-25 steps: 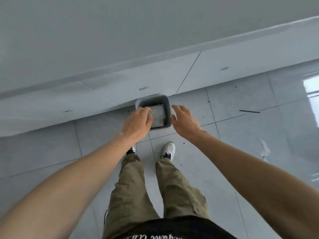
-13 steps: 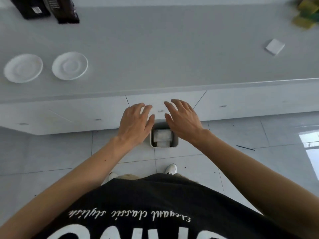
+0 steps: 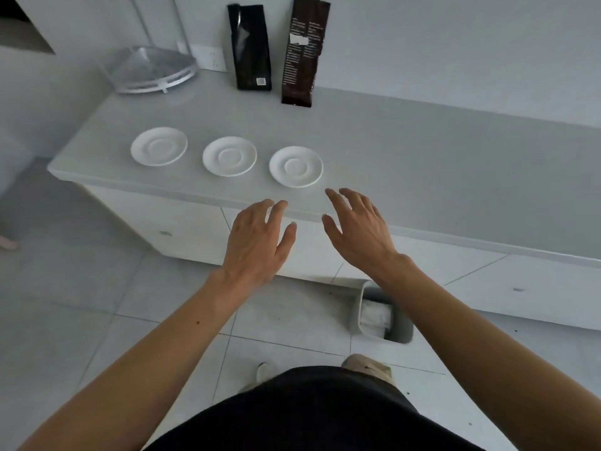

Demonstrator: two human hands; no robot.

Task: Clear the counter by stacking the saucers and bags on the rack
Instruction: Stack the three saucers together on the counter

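Note:
Three white saucers lie in a row on the grey counter (image 3: 422, 164): a left saucer (image 3: 158, 146), a middle saucer (image 3: 229, 155) and a right saucer (image 3: 296, 166). Two dark bags lean upright against the back wall, a black bag (image 3: 250, 47) and a brown bag (image 3: 300, 53). A silver corner rack (image 3: 148, 70) stands at the counter's far left. My left hand (image 3: 257, 239) and my right hand (image 3: 357, 229) hover at the counter's front edge, fingers spread, holding nothing. The right hand's fingertips are just short of the right saucer.
A grey bin (image 3: 383, 315) with white paper inside stands on the tiled floor against the white cabinet fronts (image 3: 182, 222), partly hidden by my right forearm. A wall socket (image 3: 211, 58) sits behind the rack. The counter ends at its left corner.
My view has risen from the floor bin to the counter. Both hands came up from the bin to the counter's front edge, still holding nothing.

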